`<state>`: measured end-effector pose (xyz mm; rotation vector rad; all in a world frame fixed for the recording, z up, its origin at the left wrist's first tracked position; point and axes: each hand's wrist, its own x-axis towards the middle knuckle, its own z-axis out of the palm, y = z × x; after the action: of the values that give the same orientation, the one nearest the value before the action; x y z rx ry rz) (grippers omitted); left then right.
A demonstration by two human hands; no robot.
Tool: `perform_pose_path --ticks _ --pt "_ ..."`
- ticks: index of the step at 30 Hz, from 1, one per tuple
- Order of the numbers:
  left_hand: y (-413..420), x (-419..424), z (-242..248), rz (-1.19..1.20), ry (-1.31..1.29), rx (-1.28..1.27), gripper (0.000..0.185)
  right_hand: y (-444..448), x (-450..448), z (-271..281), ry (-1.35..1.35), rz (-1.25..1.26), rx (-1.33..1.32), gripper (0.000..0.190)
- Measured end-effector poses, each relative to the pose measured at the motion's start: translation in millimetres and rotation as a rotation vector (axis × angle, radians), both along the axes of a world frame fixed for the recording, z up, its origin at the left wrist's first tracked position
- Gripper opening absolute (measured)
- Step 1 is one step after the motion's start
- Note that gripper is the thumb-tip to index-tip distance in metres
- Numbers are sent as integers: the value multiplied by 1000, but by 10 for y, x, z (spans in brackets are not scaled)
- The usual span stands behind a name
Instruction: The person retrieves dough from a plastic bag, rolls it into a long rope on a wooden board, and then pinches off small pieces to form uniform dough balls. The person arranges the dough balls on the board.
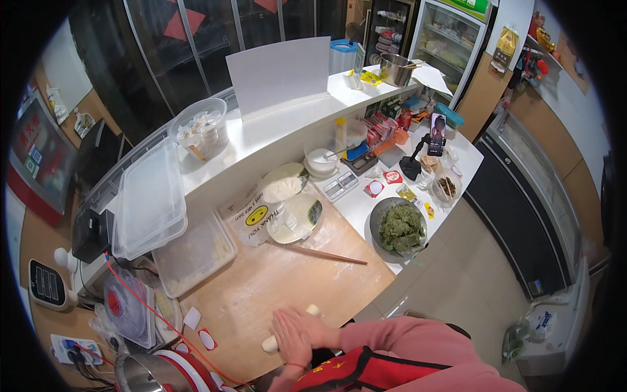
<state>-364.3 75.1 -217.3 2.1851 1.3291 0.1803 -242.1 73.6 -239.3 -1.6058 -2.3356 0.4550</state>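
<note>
A pale dough log (270, 344) lies on the floured wooden board (235, 289) near its front edge. My left hand (290, 338) and my right hand (316, 329) rest over its middle, partly overlapping, with fingers extended; the log's two ends show on either side. The fingers are flat rather than wrapped around it, and the part under my palms is hidden. Farther back on the board lies a thin wooden rolling pin (333, 255), beside a plate (294, 220) partly covered by a printed plastic bag (250, 215). A bowl of flour (284, 183) stands behind them.
A bowl of green filling (401, 228) stands right of the board, near a digital scale (341, 186) and a phone on a stand (436, 134). A translucent tub (196, 259) sits at the left. A red cable (147, 299) crosses the board's left corner beside a metal mixer bowl (147, 375).
</note>
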Motion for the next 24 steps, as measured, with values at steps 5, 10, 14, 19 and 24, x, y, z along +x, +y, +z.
perform_pose_path --ticks 5,10,14,19,24 --pt "384 18 -206 101 110 122 70 204 63 3 -20 -88 -35 65" --pt "946 9 -311 65 313 137 71 560 74 8 -111 -308 -77 63" --pt "181 -250 -198 3 358 21 75 -59 222 235 -66 -152 -166 67" --pt "560 -252 -443 183 344 253 77 351 358 136 -173 -365 -28 70" --pt "1067 -310 -406 161 318 267 76 623 507 24 -176 -265 148 69"
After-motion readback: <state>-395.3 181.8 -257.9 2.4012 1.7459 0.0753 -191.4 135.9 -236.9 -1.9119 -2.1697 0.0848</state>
